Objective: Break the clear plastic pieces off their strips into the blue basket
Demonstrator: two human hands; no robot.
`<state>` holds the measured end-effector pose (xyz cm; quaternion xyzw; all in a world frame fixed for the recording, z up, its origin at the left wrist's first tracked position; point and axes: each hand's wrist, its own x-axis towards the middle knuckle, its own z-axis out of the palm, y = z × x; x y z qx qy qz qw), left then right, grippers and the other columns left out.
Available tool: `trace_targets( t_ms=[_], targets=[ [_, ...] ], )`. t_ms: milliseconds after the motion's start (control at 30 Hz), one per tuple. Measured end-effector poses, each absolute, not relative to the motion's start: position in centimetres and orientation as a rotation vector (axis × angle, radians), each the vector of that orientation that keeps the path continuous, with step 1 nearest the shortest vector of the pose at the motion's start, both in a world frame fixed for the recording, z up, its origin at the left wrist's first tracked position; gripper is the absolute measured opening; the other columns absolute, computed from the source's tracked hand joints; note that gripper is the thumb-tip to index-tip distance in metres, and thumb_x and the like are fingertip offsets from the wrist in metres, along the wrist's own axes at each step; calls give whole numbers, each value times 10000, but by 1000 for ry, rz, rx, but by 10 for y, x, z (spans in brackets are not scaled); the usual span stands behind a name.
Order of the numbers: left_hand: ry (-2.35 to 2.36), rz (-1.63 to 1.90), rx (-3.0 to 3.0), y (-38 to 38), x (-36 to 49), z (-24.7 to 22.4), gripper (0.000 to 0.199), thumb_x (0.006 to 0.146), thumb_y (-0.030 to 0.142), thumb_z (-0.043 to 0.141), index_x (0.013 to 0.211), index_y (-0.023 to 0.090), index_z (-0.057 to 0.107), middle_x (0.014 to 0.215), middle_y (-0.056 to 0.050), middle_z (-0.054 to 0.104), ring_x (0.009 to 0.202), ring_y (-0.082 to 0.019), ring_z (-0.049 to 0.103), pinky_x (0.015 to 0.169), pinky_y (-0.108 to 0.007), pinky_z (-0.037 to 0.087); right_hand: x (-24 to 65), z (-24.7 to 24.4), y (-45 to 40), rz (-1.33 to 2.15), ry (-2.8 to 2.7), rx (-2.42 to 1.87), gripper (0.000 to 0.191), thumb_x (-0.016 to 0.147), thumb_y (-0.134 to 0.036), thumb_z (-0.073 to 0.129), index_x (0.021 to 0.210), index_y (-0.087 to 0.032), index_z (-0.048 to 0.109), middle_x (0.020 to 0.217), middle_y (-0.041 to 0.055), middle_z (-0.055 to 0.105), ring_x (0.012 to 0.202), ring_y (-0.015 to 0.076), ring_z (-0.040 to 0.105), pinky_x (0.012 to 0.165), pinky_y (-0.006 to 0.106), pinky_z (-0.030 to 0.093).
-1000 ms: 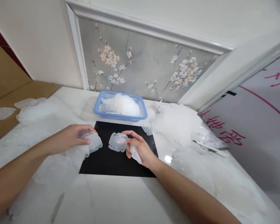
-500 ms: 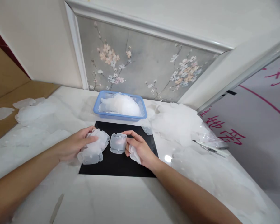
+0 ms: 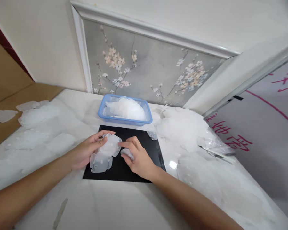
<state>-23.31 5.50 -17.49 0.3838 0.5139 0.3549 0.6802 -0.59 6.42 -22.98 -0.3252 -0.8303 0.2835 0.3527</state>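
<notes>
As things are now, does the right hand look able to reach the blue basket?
Probably yes: the right hand is near the blue basket, and only bare black mat and tabletop seem between. However, its fingers hold translucent pieces, which may hinder grasping.

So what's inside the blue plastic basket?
The blue plastic basket holds a loose heap of translucent white plastic pieces, with some perforated wall visible around it. The heap covers most of the basket's floor, so whatever lies beneath can't be seen.

Notched translucent plastic sheets [image 3: 109, 146], overlapping in the left hand [image 3: 87, 149], curved frosted plastic pieces [image 3: 127, 153] in the right hand [image 3: 139, 159]
</notes>
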Motion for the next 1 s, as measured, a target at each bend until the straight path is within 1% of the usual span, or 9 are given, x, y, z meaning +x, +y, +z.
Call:
trace_targets(
  t_ms=[67, 167, 300, 367, 433, 500, 633, 833, 1000],
  targets=[
    [1162, 818, 845, 54, -231, -175, 456, 816, 514, 737, 1201, 278, 675, 867, -13, 686, 684, -151, 614, 557, -213, 466, -8, -232, 64, 655, -2236, -822, 475, 907, -126, 518, 1340, -313, 572, 1321, 121, 528, 796, 180, 586, 655, 337, 545],
    [1149, 830, 814, 52, -229, -173, 430, 819, 480, 734, 1201, 288, 693, 914, -21, 706, 717, -164, 629, 583, -230, 481, -8, -228, 64, 680, -2237, -818, 380, 945, -180, 530, 1268, -337, 654, 1425, 102, 533, 836, 197, 632, 671, 353, 564],
    [1170, 850, 809, 52, -228, -173, 420, 789, 437, 770, 1172, 279, 703, 938, -18, 736, 763, -177, 670, 608, -238, 502, -8, -221, 63, 958, -1962, -805, 207, 954, -285, 588, 1058, -297, 766, 1274, 72, 685, 1040, 250, 674, 860, 397, 559],
    [1209, 900, 811, 54, -229, -174, 395, 774, 402, 784, 1132, 253, 709, 1014, -37, 756, 812, -192, 696, 636, -249, 528, -9, -219, 65, 1174, -1730, -894, 183, 929, -361, 639, 991, -268, 784, 1074, 68, 756, 924, 237, 696, 824, 386, 559],
    [1238, 953, 805, 56, -230, -174, 380, 769, 372, 787, 1116, 240, 708, 1091, -57, 762, 854, -206, 713, 665, -263, 552, -10, -219, 68, 1399, -1455, -970, 248, 880, -458, 690, 934, -236, 785, 856, 48, 758, 733, 200, 677, 723, 354, 556],
    [1253, 988, 804, 57, -231, -174, 375, 771, 357, 785, 1119, 243, 705, 1136, -65, 762, 868, -212, 722, 668, -270, 566, -11, -220, 71, 1624, -1190, -964, 335, 793, -529, 763, 901, -212, 774, 758, 30, 733, 644, 180, 652, 648, 326, 545],
    [1274, 1013, 804, 60, -234, -174, 392, 773, 370, 782, 1137, 248, 702, 1174, -74, 762, 871, -220, 738, 660, -277, 577, -9, -218, 77, 1891, -886, -905, 413, 654, -499, 883, 896, -188, 757, 752, 29, 738, 656, 187, 679, 626, 304, 551],
    [1229, 1096, 770, 64, -237, -177, 413, 750, 378, 808, 1131, 254, 706, 1164, -68, 775, 907, -226, 747, 678, -276, 596, -4, -217, 79, 1949, -820, -899, 414, 656, -443, 891, 949, -185, 753, 763, 23, 733, 661, 174, 669, 643, 290, 544],
    [1172, 1265, 734, 65, -238, -176, 398, 736, 335, 833, 1112, 261, 726, 1055, -24, 796, 887, -181, 732, 712, -223, 592, -4, -217, 79, 1887, -913, -910, 338, 671, -432, 857, 849, -186, 707, 668, -19, 637, 563, 118, 549, 551, 237, 428]
  ],
)
